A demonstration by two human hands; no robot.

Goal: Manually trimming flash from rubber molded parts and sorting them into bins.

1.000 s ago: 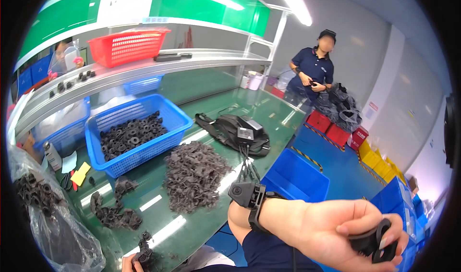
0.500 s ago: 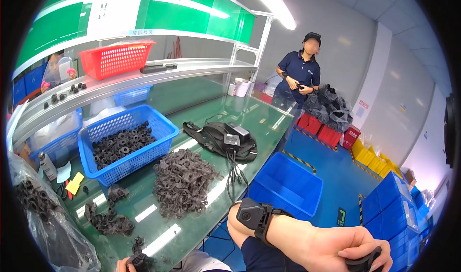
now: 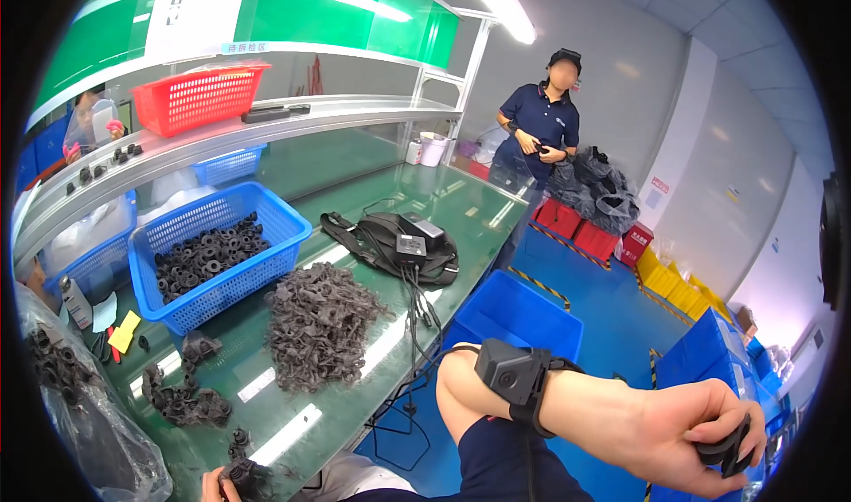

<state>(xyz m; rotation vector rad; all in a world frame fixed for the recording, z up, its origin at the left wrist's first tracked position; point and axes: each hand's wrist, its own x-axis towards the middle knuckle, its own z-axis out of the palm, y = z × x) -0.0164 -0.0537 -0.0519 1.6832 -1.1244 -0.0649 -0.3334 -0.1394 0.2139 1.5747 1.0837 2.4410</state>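
My right hand (image 3: pixel 700 431) reaches out to the right, past the table edge. Its fingers are closed around a black rubber part (image 3: pixel 736 449) with a curved edge. At the lower edge, partly cut off, my left hand (image 3: pixel 213 486) grips a black rubber piece (image 3: pixel 244 471) with a knobbed, stacked shape. Just beyond it on the green table (image 3: pixel 306 431) lies a small clump of black rubber parts (image 3: pixel 182 400). A large heap of ragged black rubber scraps (image 3: pixel 319 325) sits farther in. Small black rubber rings (image 3: pixel 213 258) fill a blue basket (image 3: pixel 226 289) behind.
A black bag (image 3: pixel 372 245) with a small box and cables lies on the table. A blue bin (image 3: pixel 523 311) stands on the floor beside it. At left is a clear plastic bag (image 3: pixel 106 449) of black parts. A co-worker (image 3: pixel 541 129) stands beyond the table.
My right hand has moved right and slightly up with the black rubber part still in it. The whole view has shifted a little. My left hand keeps its grip on the knobbed piece.
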